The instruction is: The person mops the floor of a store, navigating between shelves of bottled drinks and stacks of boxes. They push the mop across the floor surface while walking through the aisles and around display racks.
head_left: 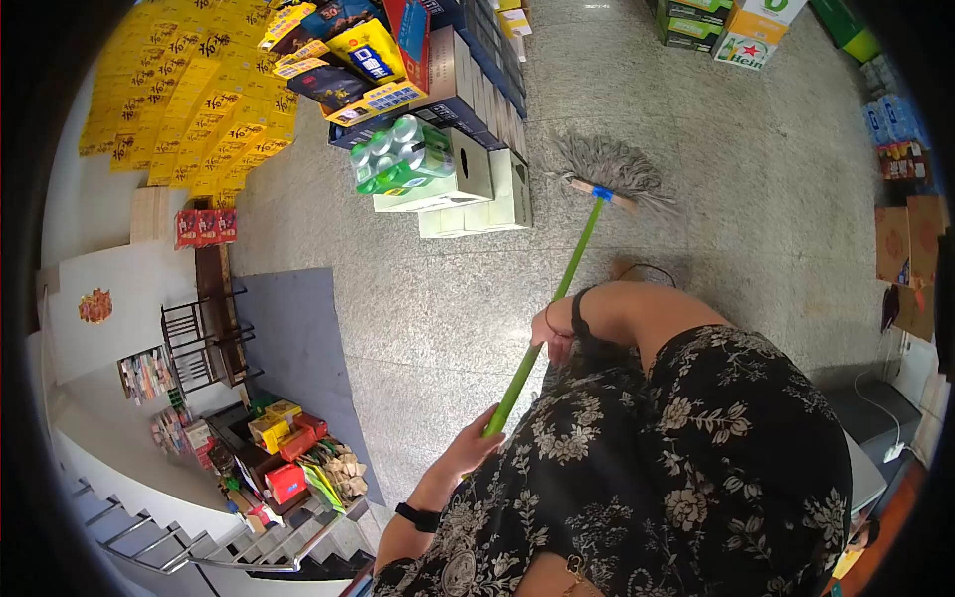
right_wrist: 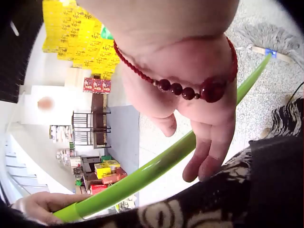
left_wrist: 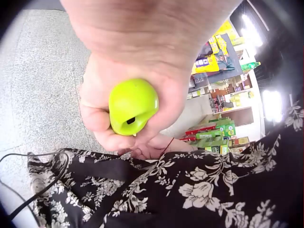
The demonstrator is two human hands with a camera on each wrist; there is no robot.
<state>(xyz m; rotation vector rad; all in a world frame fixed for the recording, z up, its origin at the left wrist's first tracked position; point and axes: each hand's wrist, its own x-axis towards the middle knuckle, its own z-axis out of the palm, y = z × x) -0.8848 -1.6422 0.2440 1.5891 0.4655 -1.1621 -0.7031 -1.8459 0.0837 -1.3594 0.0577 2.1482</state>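
Observation:
A green mop handle (head_left: 519, 383) runs slantwise up to a grey string mop head (head_left: 622, 169) lying on the floor. My left hand (head_left: 468, 448), a black band at its wrist, grips the handle's lower end; the left wrist view shows the rounded green end cap (left_wrist: 133, 107) against the palm with fingers curled round it. Higher on the handle is my right hand (head_left: 555, 330), laid over it with thumb and fingers on opposite sides. In the right wrist view its fingers (right_wrist: 204, 156) hang across the green handle (right_wrist: 142, 173), below a red bead bracelet.
Stacked cartons (head_left: 482, 189) with a pack of green cans (head_left: 403, 159) stand left of the mop head. Beer boxes (head_left: 746, 40) are at the top right, yellow packages (head_left: 189, 90) at the upper left. A grey mat (head_left: 293, 348) and stairs (head_left: 288, 547) lie left.

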